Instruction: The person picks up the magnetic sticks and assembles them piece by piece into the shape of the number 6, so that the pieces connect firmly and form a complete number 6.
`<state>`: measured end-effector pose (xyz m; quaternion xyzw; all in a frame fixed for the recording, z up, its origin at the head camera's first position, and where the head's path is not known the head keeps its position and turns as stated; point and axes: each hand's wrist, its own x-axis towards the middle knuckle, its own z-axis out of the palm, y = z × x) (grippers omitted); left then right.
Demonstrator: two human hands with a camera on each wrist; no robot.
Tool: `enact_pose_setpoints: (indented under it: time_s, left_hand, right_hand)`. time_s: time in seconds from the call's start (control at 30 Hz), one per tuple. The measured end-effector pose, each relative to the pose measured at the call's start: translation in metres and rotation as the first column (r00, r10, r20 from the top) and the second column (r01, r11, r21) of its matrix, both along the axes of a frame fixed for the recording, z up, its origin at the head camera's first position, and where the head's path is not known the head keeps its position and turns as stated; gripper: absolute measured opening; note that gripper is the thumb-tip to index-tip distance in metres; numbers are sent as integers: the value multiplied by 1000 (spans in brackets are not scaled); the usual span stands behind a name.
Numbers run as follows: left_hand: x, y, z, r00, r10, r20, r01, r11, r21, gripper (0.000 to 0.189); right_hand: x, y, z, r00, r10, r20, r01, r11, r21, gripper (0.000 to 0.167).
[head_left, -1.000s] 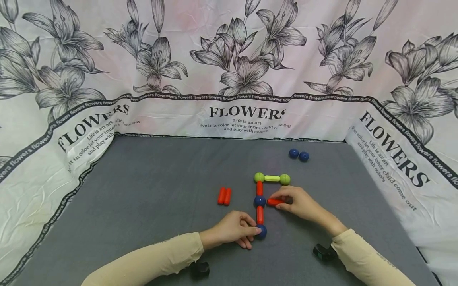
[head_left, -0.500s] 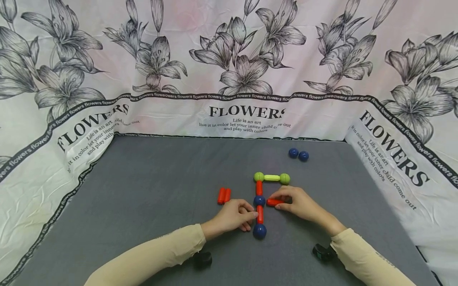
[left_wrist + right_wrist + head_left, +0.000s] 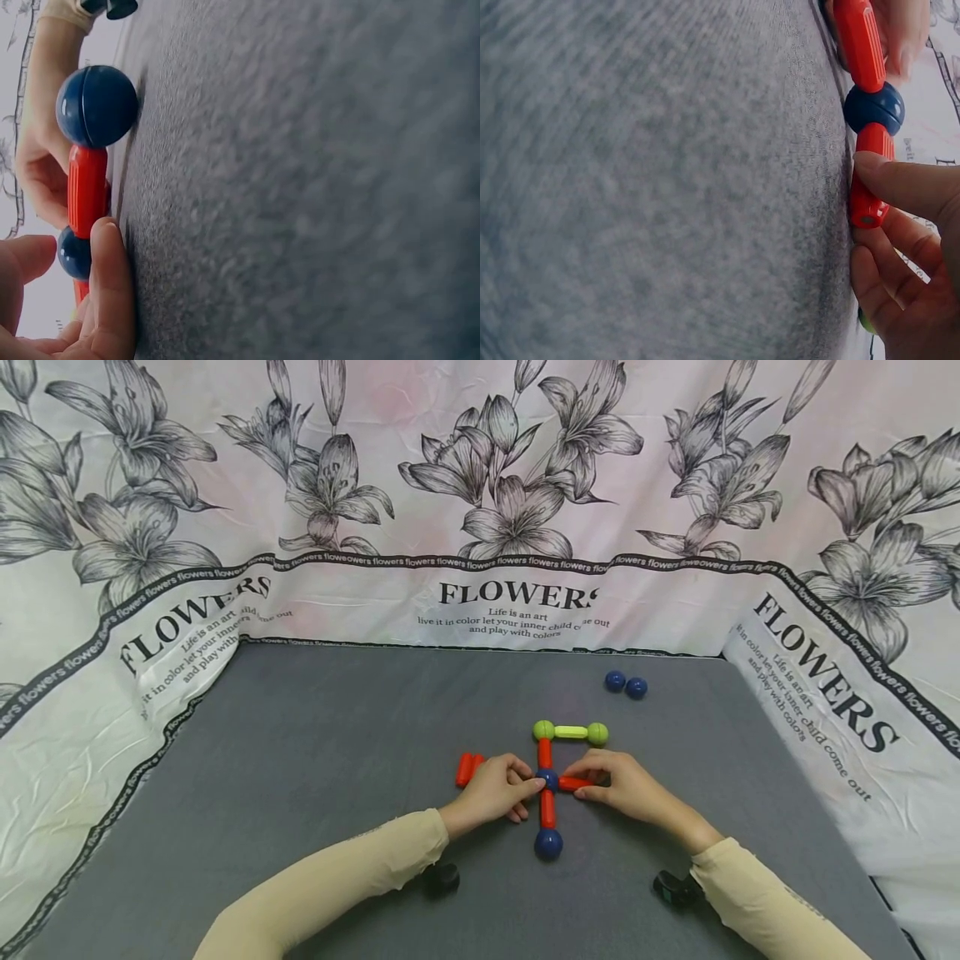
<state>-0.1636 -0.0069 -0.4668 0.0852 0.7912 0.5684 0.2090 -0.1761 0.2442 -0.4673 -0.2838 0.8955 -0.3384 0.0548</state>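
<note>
In the head view, a line of red rods and blue balls leads up to a green ball. My left hand (image 3: 498, 789) has thumb and fingers around the middle blue ball (image 3: 73, 253), pinching it from both sides. My right hand (image 3: 618, 783) pinches a short red rod (image 3: 872, 176) between thumb and fingers. That rod's inner end meets the middle ball, and its free end shows in the right wrist view. The lower blue ball (image 3: 549, 844) sits at the near end of the line, joined by a lower red rod (image 3: 547, 810).
A light green rod (image 3: 572, 732) links two green balls at the far end of the line. Two loose red rods (image 3: 465, 769) lie partly behind my left hand. Two loose blue balls (image 3: 615, 681) rest farther back on the grey table (image 3: 337, 718).
My left hand has moved up the line from the lower blue ball to the middle one. The middle ball and the right hand's rod, apart earlier, now touch. My right hand has barely moved.
</note>
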Motion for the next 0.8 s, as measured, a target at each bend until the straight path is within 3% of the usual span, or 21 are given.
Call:
enact_pose_setpoints:
  time_s: [0.43, 0.8]
  left_hand:
    - [-3, 8, 2, 999, -6, -50, 2, 997, -76, 27]
    - [-3, 8, 3, 999, -5, -52, 0, 996, -88, 28]
  right_hand:
    - [-1, 0, 0, 1000, 0, 17, 0, 1000, -12, 25]
    - [-1, -4, 10, 999, 4, -33, -4, 1000, 10, 24]
